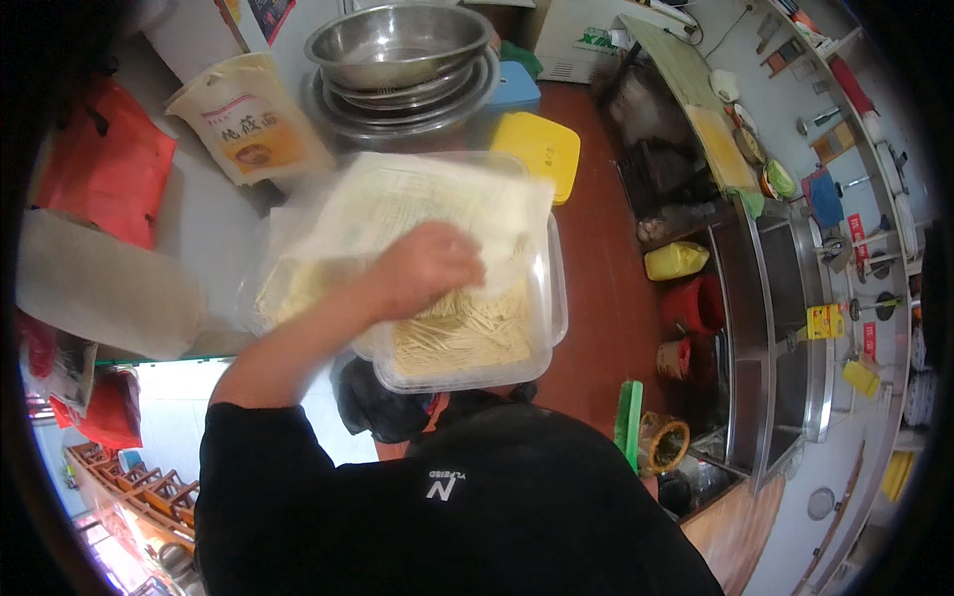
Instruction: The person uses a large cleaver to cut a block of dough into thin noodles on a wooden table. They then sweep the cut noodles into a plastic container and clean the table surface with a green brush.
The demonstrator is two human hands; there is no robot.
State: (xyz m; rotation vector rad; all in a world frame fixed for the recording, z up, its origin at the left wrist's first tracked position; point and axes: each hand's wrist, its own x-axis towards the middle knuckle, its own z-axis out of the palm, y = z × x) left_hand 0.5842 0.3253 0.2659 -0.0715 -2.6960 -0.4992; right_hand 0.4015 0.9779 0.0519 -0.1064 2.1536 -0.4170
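Note:
My left hand [436,261], blurred and with curled fingers, is over a pale, thin printed sheet [447,186]. Whether it grips the sheet cannot be told. The sheet covers the far part of a clear plastic container [462,384], in which pale yellow noodle-like strands [466,343] show. More pale strands [298,287] lie to the left, partly behind my forearm. Under the near container, another clear plastic rim shows at the right. My right hand is out of view; only a sliver of skin shows at my shirt's right edge, near a green object [629,425].
Nested steel bowls [399,56] stand beyond the containers, beside a yellow plastic lid [540,153]. A printed flour bag [250,130] and red bags [112,164] are at the left. Across the red floor [589,298] stands a steel sink unit [790,298] with buckets beneath.

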